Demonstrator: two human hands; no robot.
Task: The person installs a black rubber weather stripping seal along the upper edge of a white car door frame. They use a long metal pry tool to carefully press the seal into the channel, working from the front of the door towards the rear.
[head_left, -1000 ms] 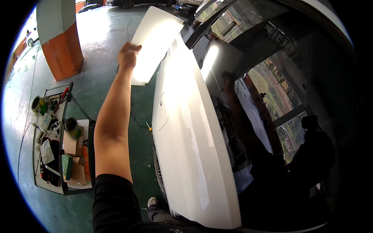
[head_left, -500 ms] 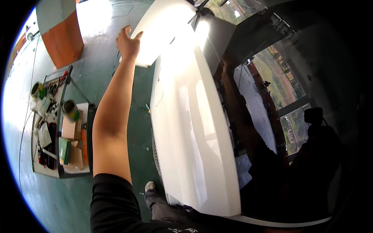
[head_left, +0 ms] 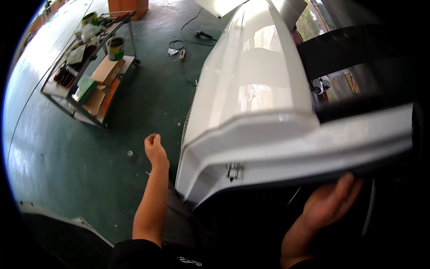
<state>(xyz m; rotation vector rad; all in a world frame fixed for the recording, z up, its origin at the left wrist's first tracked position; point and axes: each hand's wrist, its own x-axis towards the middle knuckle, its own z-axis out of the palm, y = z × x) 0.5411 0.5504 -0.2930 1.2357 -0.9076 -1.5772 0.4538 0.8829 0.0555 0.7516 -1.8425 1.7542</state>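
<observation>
Left of white car panel (head_left: pixel 221 101): cart (head_left: pixel 57 91), cable (head_left: pixel 197 43) | left fingers (head_left: pixel 153 139) curled closed | right fingers (head_left: pixel 344 187) straight, released

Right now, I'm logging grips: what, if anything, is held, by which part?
The left hand looks empty. The right hand is at the edge of the white panel; any grip cannot be told.

- Ahead of you, the glossy white car body (head_left: pixel 251 58) stretches from near to far, reflections along it.
- Its pale near frame (head_left: pixel 268 168) faces you, running rightward, with a metal striker (head_left: pixel 233 171) left of centre and dark edging below.
</observation>
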